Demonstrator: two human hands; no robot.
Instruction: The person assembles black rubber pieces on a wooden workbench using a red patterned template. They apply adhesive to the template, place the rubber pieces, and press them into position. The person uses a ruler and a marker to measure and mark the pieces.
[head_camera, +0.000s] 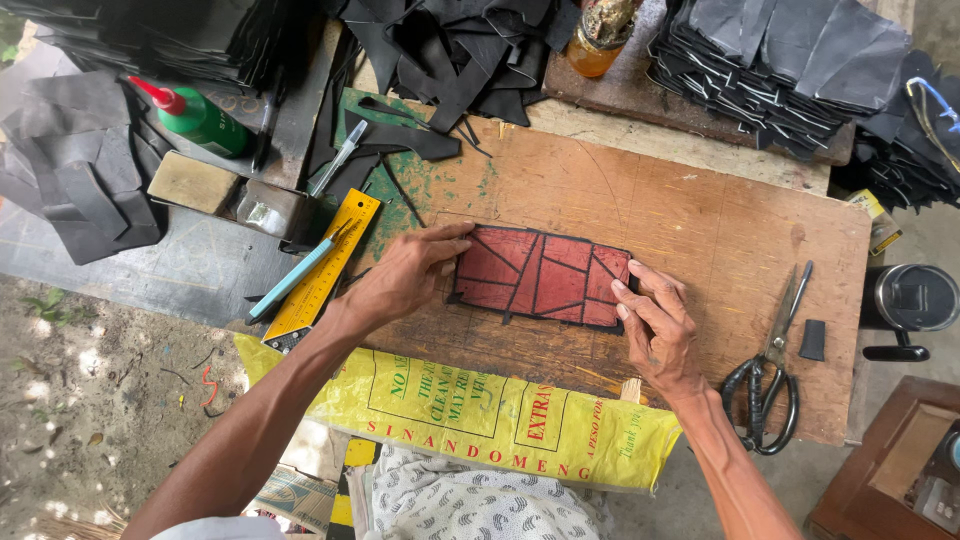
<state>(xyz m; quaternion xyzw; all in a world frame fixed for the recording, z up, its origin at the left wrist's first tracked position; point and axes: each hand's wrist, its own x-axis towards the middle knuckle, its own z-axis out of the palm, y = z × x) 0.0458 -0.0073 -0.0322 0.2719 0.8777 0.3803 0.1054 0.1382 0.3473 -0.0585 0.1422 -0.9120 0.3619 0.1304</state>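
scissors (772, 372); yellow ruler (322, 271); green bottle (200, 118)

On the table (700, 210) a patchwork panel (542, 276) lies between my left hand (405, 275) and right hand (655, 325); scissors (772, 365) lie to its right, a ruler (322, 270) to its left.

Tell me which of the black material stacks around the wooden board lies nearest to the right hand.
The neat black sheet stack at the top right, above the right hand; the others lie left.

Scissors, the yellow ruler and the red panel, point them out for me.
scissors (775, 365), head view, on the pivot above the black handles
yellow ruler (325, 270), head view, mid-length
red panel (545, 277), head view, centre
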